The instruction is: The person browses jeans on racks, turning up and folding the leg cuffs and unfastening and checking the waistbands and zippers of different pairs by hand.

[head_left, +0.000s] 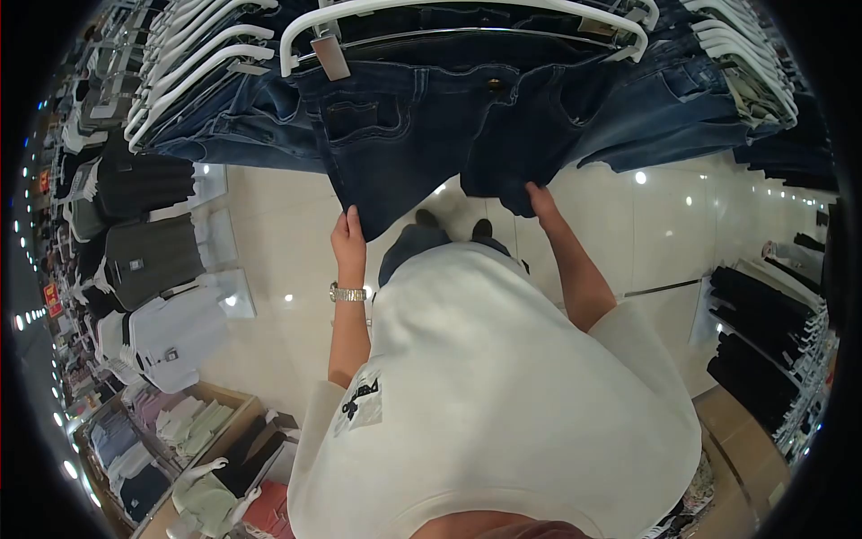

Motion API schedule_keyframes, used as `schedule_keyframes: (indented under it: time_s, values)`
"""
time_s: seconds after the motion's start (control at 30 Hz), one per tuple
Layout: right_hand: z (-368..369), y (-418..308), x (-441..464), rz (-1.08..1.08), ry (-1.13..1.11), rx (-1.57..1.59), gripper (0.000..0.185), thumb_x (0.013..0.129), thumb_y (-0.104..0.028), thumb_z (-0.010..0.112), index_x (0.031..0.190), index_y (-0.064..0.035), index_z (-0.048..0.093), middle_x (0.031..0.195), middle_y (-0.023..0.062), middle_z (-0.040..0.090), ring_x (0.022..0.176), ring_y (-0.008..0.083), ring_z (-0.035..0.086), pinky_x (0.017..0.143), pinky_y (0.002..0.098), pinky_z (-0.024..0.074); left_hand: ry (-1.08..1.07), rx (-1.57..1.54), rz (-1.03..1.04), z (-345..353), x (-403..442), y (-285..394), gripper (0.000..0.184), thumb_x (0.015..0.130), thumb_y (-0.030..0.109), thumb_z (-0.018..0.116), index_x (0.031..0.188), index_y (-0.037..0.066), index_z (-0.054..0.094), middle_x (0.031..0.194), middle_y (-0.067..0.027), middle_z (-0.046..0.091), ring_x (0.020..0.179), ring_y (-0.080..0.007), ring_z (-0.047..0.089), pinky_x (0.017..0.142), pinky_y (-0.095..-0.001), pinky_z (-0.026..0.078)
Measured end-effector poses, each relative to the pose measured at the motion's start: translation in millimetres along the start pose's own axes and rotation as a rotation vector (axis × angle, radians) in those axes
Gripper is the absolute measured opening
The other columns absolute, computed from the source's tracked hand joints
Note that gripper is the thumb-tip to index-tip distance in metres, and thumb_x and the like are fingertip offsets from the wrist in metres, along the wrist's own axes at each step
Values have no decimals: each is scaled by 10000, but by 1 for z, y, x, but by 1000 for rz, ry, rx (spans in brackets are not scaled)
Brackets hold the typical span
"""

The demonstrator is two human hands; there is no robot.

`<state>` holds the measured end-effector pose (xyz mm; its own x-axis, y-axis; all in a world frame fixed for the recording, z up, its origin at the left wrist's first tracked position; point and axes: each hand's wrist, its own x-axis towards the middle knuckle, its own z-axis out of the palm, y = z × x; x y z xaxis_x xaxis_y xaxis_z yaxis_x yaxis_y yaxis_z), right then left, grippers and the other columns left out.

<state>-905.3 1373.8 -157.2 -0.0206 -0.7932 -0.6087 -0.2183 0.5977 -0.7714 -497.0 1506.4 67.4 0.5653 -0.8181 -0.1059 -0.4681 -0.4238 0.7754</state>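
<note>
Dark blue jeans (422, 121) hang by their waistband from a white clip hanger (467, 11) in front of me. My left hand (349, 235) pinches the lower edge of one leg, thumb on the near side. At the edge of the other leg, my right hand (541, 199) has its fingers closed on the cloth. Both legs are spread apart between my hands, with the floor showing in the gap. A metal clip (330, 56) shows at the hanger's left end. The lower part of the legs is foreshortened or hidden.
More jeans on white hangers crowd both sides, left (260, 117) and right (664, 108). Shirts (157, 256) hang along the left, above a wooden bin (215, 422) of folded clothes. Black trousers (759, 314) hang at the right. Pale glossy tiles (655, 225) cover the floor.
</note>
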Motion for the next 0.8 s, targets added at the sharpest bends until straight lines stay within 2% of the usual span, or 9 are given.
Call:
schedule_keyframes:
  time_s: [0.1,0.13,0.23,0.3,0.37,0.53,0.67,0.77,0.8]
  values:
    - [-6,-48,-33,-202,-252,-668,624,865,-446,602,1282,17,571,1142,191,675,1054,284,642,967,342,461,-7,-29,-15,5,6,-3,477,1033,377,497,815,-39,583,636,-65,484,622,-152,419,596,-329,394]
    - [-2,-79,-56,-122,-248,-951,599,875,-486,618,1244,-15,609,1133,171,684,1043,285,647,961,342,465,-12,-45,-19,6,11,-7,478,1031,376,501,812,-41,583,633,-70,481,620,-154,420,594,-331,394]
    - [7,-168,-113,-188,-334,-659,429,944,-364,597,1184,-12,643,1110,133,688,1019,242,652,937,321,478,-24,-71,68,11,32,-7,457,1030,353,514,798,-35,583,611,-69,488,597,-134,415,568,-328,377]
    - [28,-220,-147,-517,-158,-109,250,948,-226,615,1079,-23,681,976,104,692,855,199,652,770,288,501,-47,-112,88,8,44,2,459,1029,357,516,801,-35,586,617,-69,497,600,-140,423,576,-326,383]
    - [42,-291,-184,-883,97,-19,175,949,-122,602,1073,-27,682,961,74,672,815,142,622,740,243,481,-84,-130,82,4,48,-1,460,1028,360,518,800,-35,586,620,-72,502,601,-146,426,581,-327,387]
    - [46,-398,-201,-1428,508,-448,242,891,-141,649,1110,-40,669,1036,101,670,969,260,624,833,351,492,-147,-138,112,5,71,-20,451,1025,353,525,801,-35,581,623,-80,496,601,-159,407,581,-329,386]
    - [49,-402,-186,-1163,378,-931,290,880,-255,660,1066,-33,670,964,107,659,979,307,609,923,404,450,-127,-123,193,4,77,-22,454,1022,350,532,788,-37,567,622,-78,484,604,-156,393,575,-330,378]
    - [45,-397,-187,-1196,284,-950,296,861,-249,689,1056,-27,677,911,116,657,853,282,609,807,365,474,-132,-172,158,-1,76,-20,456,1020,350,538,779,-37,559,618,-80,475,602,-158,390,571,-333,373]
    - [43,-399,-196,-1089,226,-893,286,859,-251,698,1029,-23,678,882,102,655,814,252,606,771,347,475,-137,-187,144,-5,75,-17,454,1018,349,541,779,-36,559,614,-79,472,601,-159,387,571,-332,372]
